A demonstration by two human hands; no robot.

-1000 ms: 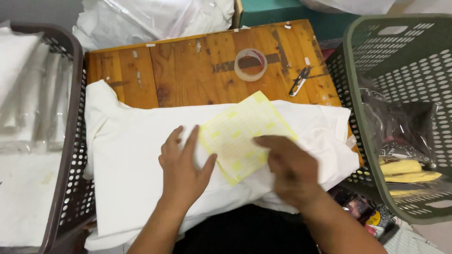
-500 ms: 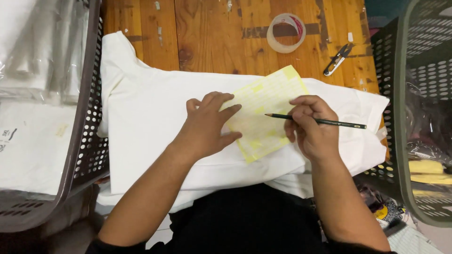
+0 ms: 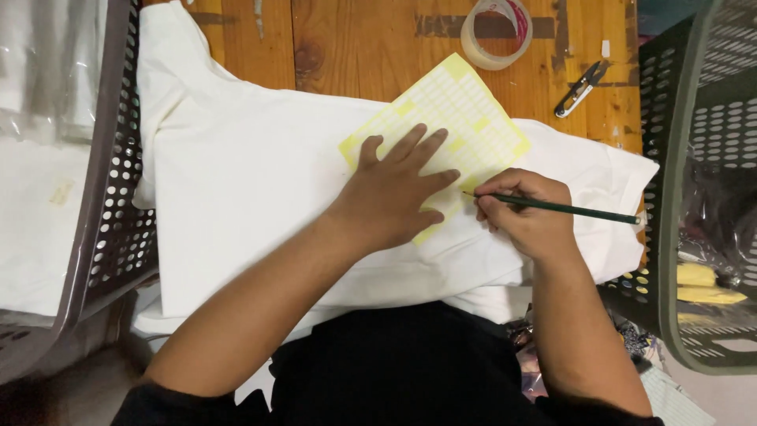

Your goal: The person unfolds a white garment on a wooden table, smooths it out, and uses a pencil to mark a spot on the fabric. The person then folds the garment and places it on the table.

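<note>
Head view, looking down at a wooden table (image 3: pixel 355 47) draped with folded white fabric (image 3: pixel 252 181). A yellow sheet of small labels (image 3: pixel 465 110) lies on the fabric, its far corner reaching over the bare wood. Several cells of the sheet read as solid yellow against the paler grid, which suggests that some labels are already gone and most remain; whether any cell bears writing cannot be told at this resolution.

The left hand (image 3: pixel 398 193) lies flat on the near part of the sheet, palm down, fingers spread and pointing away from the body, pinning the paper to the cloth. The right hand (image 3: pixel 524 217) rests on the fabric just beside the sheet's near right edge. Its thumb and first fingers pinch a dark green pencil (image 3: pixel 560 209) in a writing hold, with the tip touching or almost touching the sheet's edge and the shaft running out to the right. Both forearms come in from the bottom of the frame.

A roll of clear tape (image 3: pixel 497 35) and small thread snips (image 3: pixel 579 88) lie on the wood beyond the fabric. Perforated plastic baskets stand to either side: a grey basket (image 3: pixel 110 229) on the left, a green basket (image 3: pixel 686 237) on the right.
</note>
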